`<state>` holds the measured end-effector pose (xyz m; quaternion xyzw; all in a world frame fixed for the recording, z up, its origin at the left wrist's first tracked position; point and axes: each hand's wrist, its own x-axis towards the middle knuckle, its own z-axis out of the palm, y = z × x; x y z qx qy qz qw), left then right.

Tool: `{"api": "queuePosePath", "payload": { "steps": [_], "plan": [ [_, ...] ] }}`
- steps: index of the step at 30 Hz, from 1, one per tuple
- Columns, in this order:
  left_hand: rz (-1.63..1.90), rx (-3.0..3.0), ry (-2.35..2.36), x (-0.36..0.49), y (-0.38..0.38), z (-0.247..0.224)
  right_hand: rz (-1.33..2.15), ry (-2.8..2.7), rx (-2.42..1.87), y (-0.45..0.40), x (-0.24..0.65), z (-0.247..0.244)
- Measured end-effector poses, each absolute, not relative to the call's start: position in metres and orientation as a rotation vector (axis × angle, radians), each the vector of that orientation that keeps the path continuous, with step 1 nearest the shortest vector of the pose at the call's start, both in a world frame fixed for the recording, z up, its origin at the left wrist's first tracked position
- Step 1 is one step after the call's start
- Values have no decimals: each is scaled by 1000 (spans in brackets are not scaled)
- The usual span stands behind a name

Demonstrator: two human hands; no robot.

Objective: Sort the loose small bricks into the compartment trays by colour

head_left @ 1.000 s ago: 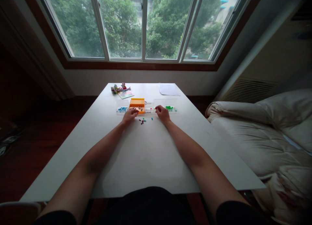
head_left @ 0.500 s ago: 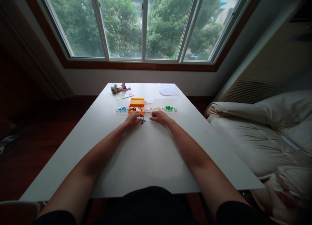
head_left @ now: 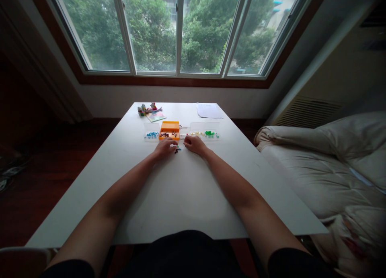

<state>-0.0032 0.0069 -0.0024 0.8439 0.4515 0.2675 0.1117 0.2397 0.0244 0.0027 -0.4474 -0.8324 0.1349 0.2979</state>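
Note:
My left hand (head_left: 165,146) rests on the table just in front of an orange case (head_left: 169,126). Its thumb and fingers close at the left edge of a small build of toy bricks (head_left: 178,149), with blue, green and dark brown parts. To the right, my right hand (head_left: 193,144) has thumb and forefinger pinched together, pointing toward the build. Whatever is in that pinch is too small to make out. Brown bricks (head_left: 169,135) lie in the orange case. Blue bricks (head_left: 152,134) sit in a clear box at its left.
Right of the case, a clear box holds pale yellow bricks (head_left: 196,133) and green bricks (head_left: 209,133). Farther back on the white table (head_left: 187,197) are brick figures (head_left: 147,109), a colourful booklet (head_left: 156,116) and white papers (head_left: 209,110). A beige sofa (head_left: 304,149) stands at the right.
My right hand has shifted slightly left, closer to the small build, with its fingertips pinched. My left hand has stayed nearly in place beside the build.

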Motion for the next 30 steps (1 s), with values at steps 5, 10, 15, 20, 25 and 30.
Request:
{"api": "queuePosePath", "payload": {
  "steps": [5,10,15,20,25,30],
  "plan": [
    [837,2441,1379,-5,10,-3,467,-2148,-1086,28,229,-8],
    [875,2378,1497,-6,10,-2,408,-2146,-1115,30,229,-12],
    [895,2391,1629,-12,10,0,371,-2136,-1126,30,231,-13],
    [843,2425,1752,-14,8,-1,349,-2126,-1121,31,231,-16],
    [759,2439,1880,-13,1,6,351,-2120,-1129,33,233,-18],
    [670,2369,2071,-16,0,12,345,-2116,-1111,33,234,-18]
  ]
}}
